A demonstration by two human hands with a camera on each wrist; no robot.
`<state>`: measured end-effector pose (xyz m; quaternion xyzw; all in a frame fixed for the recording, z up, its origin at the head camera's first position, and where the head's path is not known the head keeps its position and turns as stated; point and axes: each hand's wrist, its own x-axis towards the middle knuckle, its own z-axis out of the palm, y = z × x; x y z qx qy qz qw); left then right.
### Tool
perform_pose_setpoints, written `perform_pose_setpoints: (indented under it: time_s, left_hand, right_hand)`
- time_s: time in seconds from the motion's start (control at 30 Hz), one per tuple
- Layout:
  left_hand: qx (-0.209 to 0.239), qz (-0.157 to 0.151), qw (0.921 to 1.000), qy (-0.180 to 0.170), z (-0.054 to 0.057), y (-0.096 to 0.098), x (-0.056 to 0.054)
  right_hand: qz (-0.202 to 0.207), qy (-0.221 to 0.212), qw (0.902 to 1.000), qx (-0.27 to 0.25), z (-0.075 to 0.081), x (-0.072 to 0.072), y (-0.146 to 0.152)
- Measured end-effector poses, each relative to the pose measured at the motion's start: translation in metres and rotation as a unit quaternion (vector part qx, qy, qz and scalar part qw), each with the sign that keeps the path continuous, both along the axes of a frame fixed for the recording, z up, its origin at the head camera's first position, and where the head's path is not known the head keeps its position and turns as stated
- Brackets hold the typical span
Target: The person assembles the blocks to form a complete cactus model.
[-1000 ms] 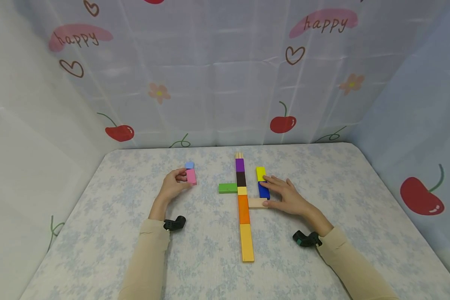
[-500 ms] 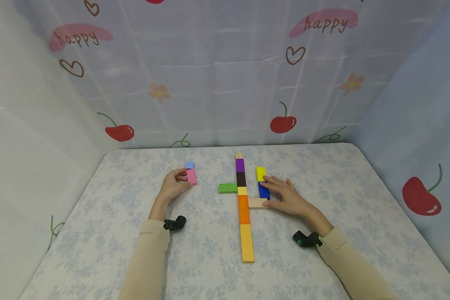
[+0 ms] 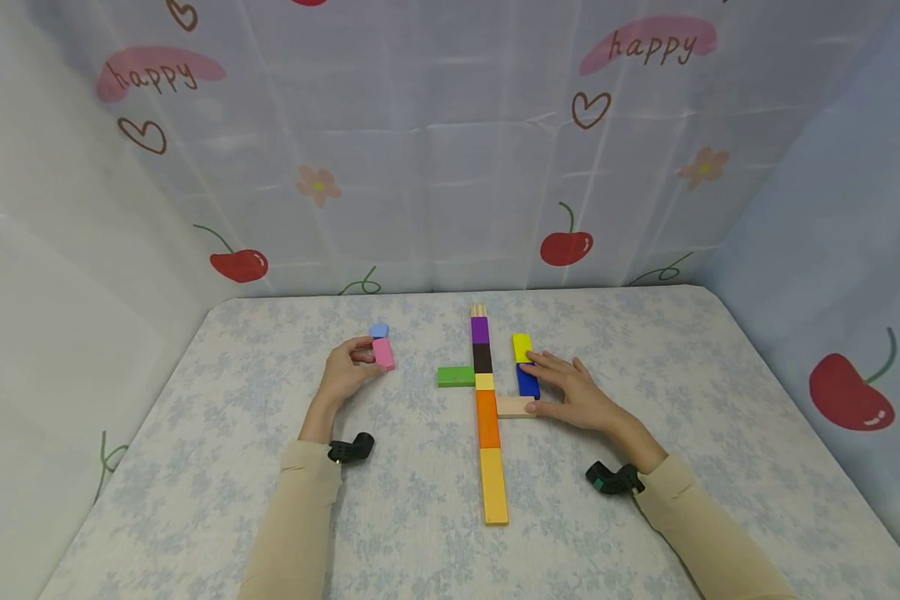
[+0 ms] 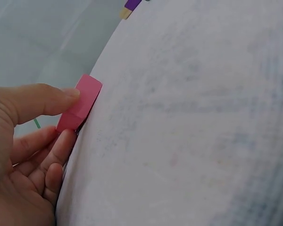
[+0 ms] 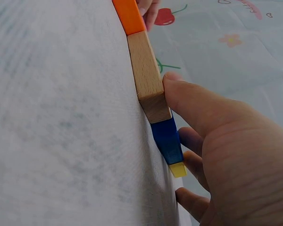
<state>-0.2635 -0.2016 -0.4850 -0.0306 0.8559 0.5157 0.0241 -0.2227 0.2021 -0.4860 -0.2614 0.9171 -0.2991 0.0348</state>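
My left hand (image 3: 345, 369) pinches a pink block (image 3: 384, 354) at the left of the table. In the left wrist view the thumb lies on top of the pink block (image 4: 81, 102) and fingers sit at its lower end. A light blue block (image 3: 378, 330) lies just beyond it. My right hand (image 3: 573, 392) rests with fingers spread over a dark blue block (image 3: 528, 383) and up to the yellow block (image 3: 521, 346) beyond it. In the right wrist view the thumb touches a natural wood block (image 5: 146, 70), with the blue block (image 5: 169, 141) past it.
Down the middle runs a line of blocks: purple (image 3: 480, 330), dark brown (image 3: 482, 358), small yellow (image 3: 483, 382), orange (image 3: 487, 419) and long yellow-orange (image 3: 493, 487). Pale sticks (image 3: 478, 311) stand at its far end. A green block (image 3: 456, 377) juts left from it. Curtains hang behind.
My left hand and the pink block have shifted very slightly right. The right hand and the other blocks have stayed in place.
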Motion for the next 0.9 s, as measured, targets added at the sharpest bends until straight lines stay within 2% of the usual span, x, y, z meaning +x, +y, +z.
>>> perform_pose_setpoints:
  time_s: [0.3,0.6,0.9]
  left_hand:
    - [0.009,0.008,0.9999,-0.012,0.006,0.005,0.0]
    - [0.056,-0.025,0.9981,-0.008,0.014,0.018,-0.003]
    - [0.077,-0.045,0.9959,-0.008,0.02,0.043,-0.01]
  right_hand:
    - [-0.002,0.002,1.0,0.0,-0.001,0.0,0.001]
    - [-0.005,-0.003,1.0,0.0,0.0,-0.001,0.001]
    - [-0.001,-0.006,1.0,0.001,0.001,0.0,0.0]
